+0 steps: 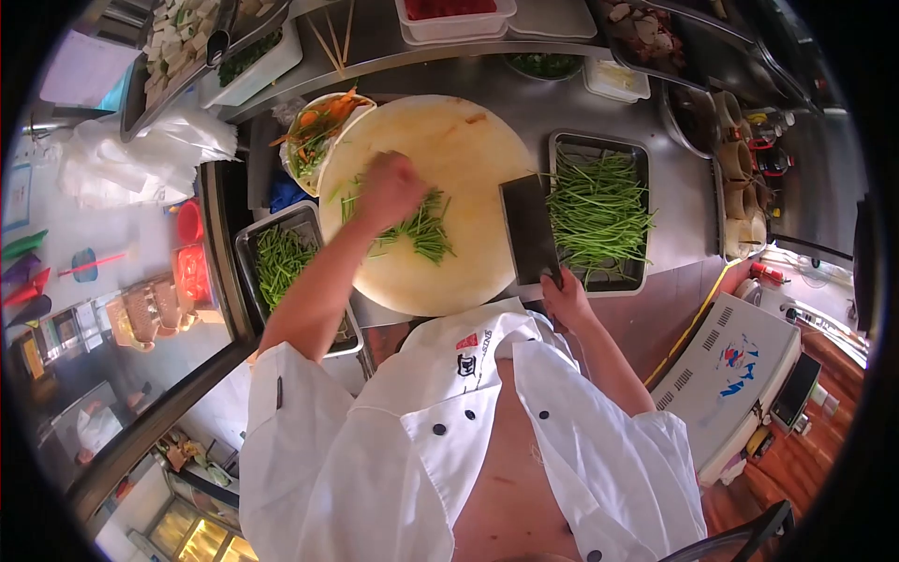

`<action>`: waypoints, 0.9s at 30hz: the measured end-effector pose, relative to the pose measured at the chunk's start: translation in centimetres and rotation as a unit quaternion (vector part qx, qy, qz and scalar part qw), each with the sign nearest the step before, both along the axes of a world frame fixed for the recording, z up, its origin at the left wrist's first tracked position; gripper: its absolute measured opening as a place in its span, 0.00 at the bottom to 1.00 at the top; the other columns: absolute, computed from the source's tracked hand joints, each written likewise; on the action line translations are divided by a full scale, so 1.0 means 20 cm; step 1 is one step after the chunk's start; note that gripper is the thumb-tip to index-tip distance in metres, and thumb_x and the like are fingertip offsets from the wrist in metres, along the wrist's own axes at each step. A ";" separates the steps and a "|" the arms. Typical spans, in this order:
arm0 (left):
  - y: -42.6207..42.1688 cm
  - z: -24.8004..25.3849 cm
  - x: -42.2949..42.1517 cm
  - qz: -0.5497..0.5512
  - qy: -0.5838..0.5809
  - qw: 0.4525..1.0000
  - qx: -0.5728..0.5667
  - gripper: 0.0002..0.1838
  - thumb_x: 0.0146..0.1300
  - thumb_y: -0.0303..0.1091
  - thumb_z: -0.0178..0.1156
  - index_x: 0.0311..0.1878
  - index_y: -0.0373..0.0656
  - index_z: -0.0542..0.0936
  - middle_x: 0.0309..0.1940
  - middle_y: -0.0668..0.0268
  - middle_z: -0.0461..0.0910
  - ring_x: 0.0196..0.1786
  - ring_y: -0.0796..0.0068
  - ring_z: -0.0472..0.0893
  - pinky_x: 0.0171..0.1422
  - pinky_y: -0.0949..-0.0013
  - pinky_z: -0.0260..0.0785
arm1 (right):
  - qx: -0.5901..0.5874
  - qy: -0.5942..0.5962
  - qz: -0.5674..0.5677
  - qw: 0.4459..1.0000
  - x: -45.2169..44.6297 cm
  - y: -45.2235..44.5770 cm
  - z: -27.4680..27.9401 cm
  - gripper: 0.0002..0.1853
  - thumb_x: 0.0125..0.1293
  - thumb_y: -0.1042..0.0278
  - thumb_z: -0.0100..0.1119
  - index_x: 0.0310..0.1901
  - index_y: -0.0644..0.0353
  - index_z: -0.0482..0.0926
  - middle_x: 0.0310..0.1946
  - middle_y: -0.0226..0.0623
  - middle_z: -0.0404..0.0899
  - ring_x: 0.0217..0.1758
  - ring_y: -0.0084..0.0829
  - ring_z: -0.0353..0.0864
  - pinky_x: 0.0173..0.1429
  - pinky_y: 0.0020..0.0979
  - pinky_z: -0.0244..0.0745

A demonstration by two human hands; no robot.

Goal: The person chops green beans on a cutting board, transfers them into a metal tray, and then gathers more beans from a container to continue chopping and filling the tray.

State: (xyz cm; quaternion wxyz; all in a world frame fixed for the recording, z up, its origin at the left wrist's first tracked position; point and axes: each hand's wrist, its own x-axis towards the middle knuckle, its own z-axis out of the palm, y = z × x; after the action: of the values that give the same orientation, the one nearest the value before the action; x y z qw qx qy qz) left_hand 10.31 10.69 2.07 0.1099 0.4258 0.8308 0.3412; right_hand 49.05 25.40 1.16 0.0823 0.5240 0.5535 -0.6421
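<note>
My right hand [567,298] grips the handle of a cleaver [531,229], its broad dark blade held at the right edge of the round chopping board [468,140]. My left hand [391,190] is above the board with its fingers curled in, slightly blurred; whatever it may hold is hidden. Beneath and beside it lie cut green stems [429,234], loosely scattered. On the right, a metal tray [644,169] is piled with long green stems [599,206]. Another metal tray [245,245] on the left contains shorter cut stems [281,264].
Against the board's upper left stands a container of vegetable scraps [323,131]. Along the back shelf are a white tub with red contents [454,11] and chopsticks [339,42]. A metal bowl [688,122] and several brown cups [738,159] stand at right. A white appliance [726,370] is lower right.
</note>
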 end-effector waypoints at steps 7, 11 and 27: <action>-0.37 -0.08 -0.87 0.237 -0.258 0.936 -0.030 0.12 0.67 0.40 0.62 0.41 0.40 0.83 0.31 0.61 0.85 0.37 0.66 0.87 0.39 0.60 0.78 | -0.010 0.018 -0.022 1.000 -0.02 0.00 0.00 0.09 0.76 0.62 0.60 0.47 0.57 0.73 0.20 0.23 0.69 0.16 0.18 0.66 0.19 0.27 0.62; -0.42 -0.17 -0.91 0.274 -0.350 0.895 0.042 0.14 0.70 0.42 0.60 0.43 0.39 0.82 0.30 0.66 0.82 0.34 0.73 0.84 0.37 0.64 0.76 | -0.002 0.017 -0.015 1.000 -0.03 0.01 0.01 0.09 0.76 0.63 0.60 0.46 0.57 0.72 0.20 0.24 0.70 0.17 0.18 0.67 0.20 0.27 0.62; -0.50 0.02 -0.98 0.319 -0.527 0.785 0.063 0.27 0.81 0.60 0.47 0.58 0.45 0.79 0.25 0.75 0.67 0.22 0.83 0.61 0.27 0.73 0.51 | 0.009 -0.004 0.001 1.000 -0.09 0.03 0.10 0.07 0.76 0.65 0.59 0.46 0.58 0.73 0.20 0.24 0.69 0.17 0.18 0.67 0.20 0.27 0.64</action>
State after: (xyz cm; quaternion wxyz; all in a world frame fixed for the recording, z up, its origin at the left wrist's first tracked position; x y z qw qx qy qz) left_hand -9.31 0.62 2.41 0.3885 -0.1035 0.7089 0.5795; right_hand 47.31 25.97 3.13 0.0809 0.5270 0.5593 -0.6348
